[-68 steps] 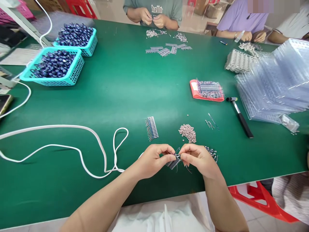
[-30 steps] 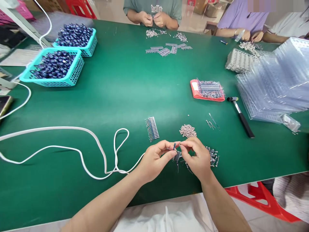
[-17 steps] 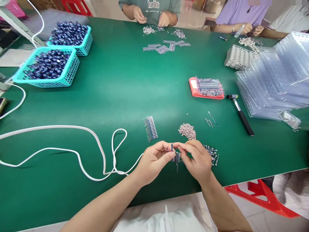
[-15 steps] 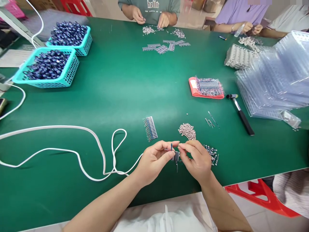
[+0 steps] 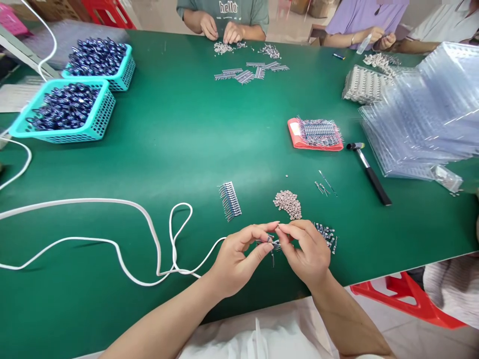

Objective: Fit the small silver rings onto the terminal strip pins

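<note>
Between thumb and fingers, my left hand grips a small strip of blue-and-metal pieces with thin wire legs, mostly hidden by the fingers. My right hand is pinched at the strip's upper edge, its fingertips close to my left index finger; whatever sits in the pinch is too small to make out. Just beyond the hands lies a pile of small pinkish ring-like pieces. A similar comb-like strip rests on the table to the left. Loose metal-and-blue pieces lie partly behind my right hand.
White cables loop across the left side. Two turquoise baskets hold dark shiny parts. A hammer, a red-banded bundle and stacked clear plastic trays lie right. Co-workers' hands work along the far edge.
The strip in my left hand has tilted, so less of its face shows. My hands stay close together. The whole view has shifted slightly.
</note>
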A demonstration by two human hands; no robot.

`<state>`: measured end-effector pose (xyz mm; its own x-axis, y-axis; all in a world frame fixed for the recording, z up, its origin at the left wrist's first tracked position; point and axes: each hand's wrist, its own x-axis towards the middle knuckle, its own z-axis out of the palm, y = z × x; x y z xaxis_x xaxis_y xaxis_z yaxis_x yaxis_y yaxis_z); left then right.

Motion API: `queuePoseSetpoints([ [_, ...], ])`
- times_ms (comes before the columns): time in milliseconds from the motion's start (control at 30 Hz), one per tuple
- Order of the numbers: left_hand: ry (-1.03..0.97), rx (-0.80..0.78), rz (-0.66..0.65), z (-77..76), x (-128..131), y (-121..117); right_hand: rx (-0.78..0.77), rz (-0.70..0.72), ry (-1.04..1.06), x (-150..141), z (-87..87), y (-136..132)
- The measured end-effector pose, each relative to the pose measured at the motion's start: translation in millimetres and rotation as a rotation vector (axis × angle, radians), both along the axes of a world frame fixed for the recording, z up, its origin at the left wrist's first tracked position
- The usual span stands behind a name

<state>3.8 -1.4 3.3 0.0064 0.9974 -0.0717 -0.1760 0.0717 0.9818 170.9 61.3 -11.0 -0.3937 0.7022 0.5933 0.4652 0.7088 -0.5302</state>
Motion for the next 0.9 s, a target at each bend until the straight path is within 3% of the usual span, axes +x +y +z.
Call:
queuePoseSetpoints([
  [200,-0.081,-0.005,-0.011,-2.6,-0.3,0.4,0.041,-0.012,0.045,-1.5,2.5,0.7],
  [900,-0.005,0.1,-0.007,1.4,-2.4,-0.7,0.038,-0.004,0.026,-2.2,0.8,1.9],
])
